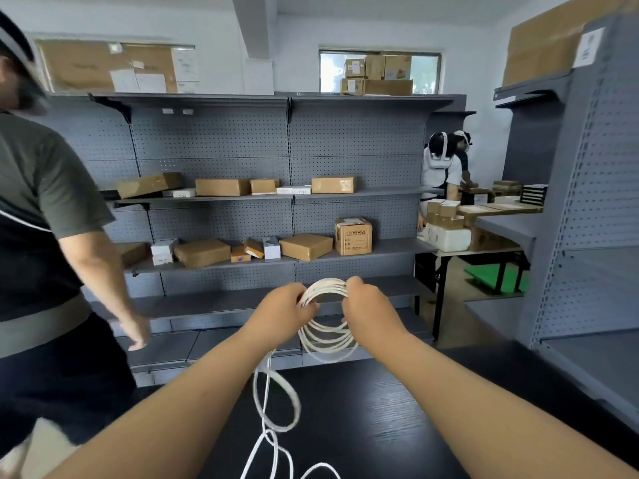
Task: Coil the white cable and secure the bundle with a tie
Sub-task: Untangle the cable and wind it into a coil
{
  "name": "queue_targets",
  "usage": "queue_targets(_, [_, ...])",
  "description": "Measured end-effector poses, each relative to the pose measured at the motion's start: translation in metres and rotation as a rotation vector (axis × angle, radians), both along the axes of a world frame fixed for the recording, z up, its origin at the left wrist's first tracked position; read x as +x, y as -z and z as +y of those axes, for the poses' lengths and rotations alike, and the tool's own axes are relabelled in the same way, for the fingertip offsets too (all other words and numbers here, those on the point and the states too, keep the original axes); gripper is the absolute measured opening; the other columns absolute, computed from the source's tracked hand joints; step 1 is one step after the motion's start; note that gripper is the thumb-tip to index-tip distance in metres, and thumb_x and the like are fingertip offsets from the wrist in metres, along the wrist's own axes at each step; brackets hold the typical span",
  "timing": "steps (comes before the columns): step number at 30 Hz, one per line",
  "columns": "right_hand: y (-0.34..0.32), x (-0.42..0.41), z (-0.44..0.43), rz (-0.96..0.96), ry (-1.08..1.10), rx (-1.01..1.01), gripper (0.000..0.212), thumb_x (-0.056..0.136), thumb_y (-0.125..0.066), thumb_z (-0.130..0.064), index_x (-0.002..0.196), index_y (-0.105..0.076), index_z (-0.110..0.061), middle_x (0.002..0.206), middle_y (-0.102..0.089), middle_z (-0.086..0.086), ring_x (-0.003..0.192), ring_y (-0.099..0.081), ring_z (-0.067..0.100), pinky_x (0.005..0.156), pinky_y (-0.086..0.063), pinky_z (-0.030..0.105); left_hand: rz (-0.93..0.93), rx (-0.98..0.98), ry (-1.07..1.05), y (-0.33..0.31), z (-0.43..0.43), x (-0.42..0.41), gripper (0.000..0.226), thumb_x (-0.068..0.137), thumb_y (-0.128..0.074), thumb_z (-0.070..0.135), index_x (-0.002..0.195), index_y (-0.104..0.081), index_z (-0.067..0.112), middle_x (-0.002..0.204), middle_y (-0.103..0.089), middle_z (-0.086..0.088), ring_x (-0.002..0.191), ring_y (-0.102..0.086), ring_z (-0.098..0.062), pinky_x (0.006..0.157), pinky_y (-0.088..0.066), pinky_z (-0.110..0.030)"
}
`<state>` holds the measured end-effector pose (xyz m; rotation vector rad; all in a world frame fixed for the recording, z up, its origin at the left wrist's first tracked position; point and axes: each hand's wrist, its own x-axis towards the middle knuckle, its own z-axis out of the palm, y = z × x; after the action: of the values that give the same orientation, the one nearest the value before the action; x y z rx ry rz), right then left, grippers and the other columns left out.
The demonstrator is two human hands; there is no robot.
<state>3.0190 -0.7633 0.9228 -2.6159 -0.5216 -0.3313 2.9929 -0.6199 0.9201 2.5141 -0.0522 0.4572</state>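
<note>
The white cable [327, 337] is partly wound into a coil of several turns. The coil is held in the air above the far edge of the black table [373, 430], in front of the grey pegboard shelving [221, 157].

The left hand [281, 312] grips the upper left side of the coil, with its fingers curled round the gathered strands. The right hand [368, 307] grips the upper right side in the same way. The top arc of the coil spans the gap between the two hands, and the lower turns hang below them, slightly spread.

The unwound length of cable drops from beneath the left hand to the table. There it lies in loose loops [276, 402] that run to the bottom edge of the view.

Cardboard boxes [306, 246] sit on the middle shelves. A person in a grey shirt [41, 209] stands at the left, close to the table. Two further people [441, 167] stand at a worktable in the background on the right.
</note>
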Motion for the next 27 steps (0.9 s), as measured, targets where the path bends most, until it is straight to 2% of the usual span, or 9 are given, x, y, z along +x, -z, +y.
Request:
queue_targets(3, [0.005,0.008,-0.011,0.062,-0.019,0.152,0.011,0.096,-0.036,-0.009,0.095,-0.046,-0.005,0.105,-0.062,0.020,0.091,-0.062,0.032,0.076,-0.053,0.039,0.035,-0.314,0.074,0.005,-0.009,-0.004,0.017,0.087,-0.059,0.023,0.076,-0.064,0.012,0.078,-0.066,-0.007,0.072,-0.055,-0.015,0.068,-0.039,-0.029])
queue_targets(6, [0.010,0.009,-0.022,0.104,-0.025,0.256,0.014,0.096,-0.038,-0.013,0.095,-0.050,-0.007,0.099,-0.065,0.017,0.086,-0.066,0.032,0.078,-0.055,0.046,0.012,-0.468,0.132,0.008,-0.020,-0.009,0.019,0.089,-0.058,0.022,0.078,-0.065,0.009,0.075,-0.070,0.002,0.072,-0.056,-0.010,0.073,-0.039,-0.025])
queue_targets(9, [0.015,0.007,-0.033,0.155,-0.030,0.334,0.013,0.095,-0.040,-0.015,0.094,-0.050,-0.008,0.099,-0.065,0.016,0.085,-0.066,0.031,0.077,-0.055,0.043,-0.024,-0.303,0.089,0.010,-0.033,-0.010,0.018,0.094,-0.050,0.024,0.080,-0.057,0.015,0.066,-0.068,0.006,0.067,-0.055,-0.010,0.063,-0.040,-0.020])
queue_targets(12, [0.011,0.006,-0.047,0.110,-0.040,0.130,0.019,0.095,-0.043,-0.020,0.105,-0.051,-0.006,0.110,-0.061,0.015,0.098,-0.059,0.032,0.074,-0.044,0.032,-0.049,-0.057,0.035,0.009,-0.045,-0.010,0.019,0.096,-0.044,0.025,0.085,-0.055,0.013,0.067,-0.065,0.006,0.070,-0.056,-0.017,0.066,-0.042,-0.027])
queue_targets(14, [0.007,0.005,-0.056,0.046,-0.069,0.017,0.031,0.094,-0.047,-0.022,0.122,-0.044,-0.008,0.127,-0.051,0.011,0.114,-0.051,0.029,0.085,-0.043,0.035,-0.052,0.072,-0.001,0.004,-0.050,-0.010,0.021,0.096,-0.042,0.024,0.082,-0.053,0.012,0.068,-0.063,0.006,0.068,-0.056,-0.018,0.067,-0.043,-0.030])
queue_targets(18, [0.010,0.004,-0.070,-0.241,-0.062,-0.114,0.082,0.090,-0.052,-0.031,0.149,0.002,-0.012,0.157,-0.010,0.011,0.144,-0.012,0.029,0.117,-0.017,0.038,-0.047,0.216,-0.018,-0.005,-0.058,-0.013,0.026,0.096,-0.040,0.023,0.072,-0.045,0.017,0.069,-0.061,0.005,0.065,-0.052,-0.019,0.064,-0.040,-0.028])
queue_targets(22, [0.011,0.003,-0.075,-0.319,-0.026,-0.113,0.106,0.087,-0.052,-0.038,0.131,0.043,-0.022,0.157,-0.006,0.015,0.146,-0.002,0.033,0.119,-0.008,0.044,-0.041,0.215,-0.061,-0.006,-0.064,-0.015,0.027,0.097,-0.040,0.026,0.075,-0.048,0.014,0.061,-0.055,0.007,0.066,-0.053,-0.019,0.065,-0.042,-0.029])
queue_targets(26, [0.010,-0.002,-0.074,-0.391,-0.107,-0.226,0.078,0.093,-0.042,-0.020,0.149,0.011,-0.018,0.158,0.003,0.016,0.146,0.005,0.030,0.117,0.005,0.043,-0.017,0.234,-0.070,-0.005,-0.070,-0.020,0.022,0.095,-0.044,0.021,0.074,-0.049,0.014,0.073,-0.062,-0.001,0.071,-0.055,-0.021,0.066,-0.040,-0.029])
queue_targets(27, [0.010,-0.004,-0.070,-0.398,-0.167,-0.254,0.071,0.093,-0.038,-0.012,0.150,0.003,-0.015,0.158,-0.004,0.016,0.147,-0.003,0.029,0.117,0.008,0.042,-0.016,0.260,-0.066,-0.004,-0.072,-0.020,0.019,0.093,-0.046,0.019,0.075,-0.050,0.014,0.077,-0.063,-0.005,0.074,-0.057,-0.024,0.067,-0.041,-0.030])
